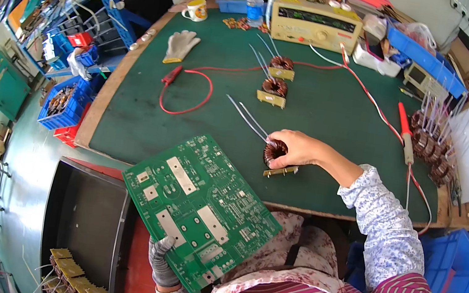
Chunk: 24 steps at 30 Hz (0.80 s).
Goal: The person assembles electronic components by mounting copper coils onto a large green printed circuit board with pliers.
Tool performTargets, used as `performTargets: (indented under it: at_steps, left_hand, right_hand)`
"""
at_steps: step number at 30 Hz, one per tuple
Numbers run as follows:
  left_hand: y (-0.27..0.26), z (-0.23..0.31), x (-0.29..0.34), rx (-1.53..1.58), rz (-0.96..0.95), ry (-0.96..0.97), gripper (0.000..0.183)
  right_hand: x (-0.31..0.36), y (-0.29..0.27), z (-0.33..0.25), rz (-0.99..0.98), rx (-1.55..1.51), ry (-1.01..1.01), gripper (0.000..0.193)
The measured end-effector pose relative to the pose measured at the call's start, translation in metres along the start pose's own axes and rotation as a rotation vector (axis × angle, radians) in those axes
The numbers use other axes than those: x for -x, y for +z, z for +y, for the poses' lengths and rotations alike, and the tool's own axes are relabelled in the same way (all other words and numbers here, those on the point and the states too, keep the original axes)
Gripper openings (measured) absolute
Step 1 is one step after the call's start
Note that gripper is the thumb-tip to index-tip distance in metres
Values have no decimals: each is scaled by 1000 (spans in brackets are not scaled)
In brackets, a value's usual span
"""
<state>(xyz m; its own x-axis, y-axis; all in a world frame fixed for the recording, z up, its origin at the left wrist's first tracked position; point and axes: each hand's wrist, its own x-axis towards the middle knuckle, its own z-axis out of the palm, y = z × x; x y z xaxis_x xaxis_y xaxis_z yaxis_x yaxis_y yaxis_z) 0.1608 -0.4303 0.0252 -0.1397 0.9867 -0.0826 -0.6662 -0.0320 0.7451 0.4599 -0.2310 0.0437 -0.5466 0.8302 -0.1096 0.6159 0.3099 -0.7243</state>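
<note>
My left hand, in a grey striped glove, grips the lower left edge of a large green circuit board. The board is tilted and overlaps the bench's front edge. My bare right hand is closed around a copper-wound toroidal coil near the front of the green mat. This coil has a tan base plate and two long wire leads pointing up and left. Farther back stand two similar coils, a nearer coil and a farther coil, each on its own base.
A red test lead curls across the green mat from a beige bench instrument. A white glove, mug and water bottle stand toward the back. Several coils cluster at right, beside a red-tipped probe.
</note>
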Motion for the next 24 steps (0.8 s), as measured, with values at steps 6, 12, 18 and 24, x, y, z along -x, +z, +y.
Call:
performTargets:
  at_steps: [6, 12, 18, 24]
  left_hand:
    - [18, 2, -5, -17, -36, -75, 59]
    - [29, -3, -4, -65, -83, -148, 60]
    - [48, -13, -8, -96, -94, -161, 60]
    - [57, -37, -23, -67, -225, -357, 57]
  right_hand:
    - [22, 3, 0, -62, -194, 52, 41]
    - [56, 11, -9, 113, -153, 116, 40]
    - [103, 11, -28, 276, -836, 357, 31]
    - [133, 8, -48, 395, -1170, 336, 24]
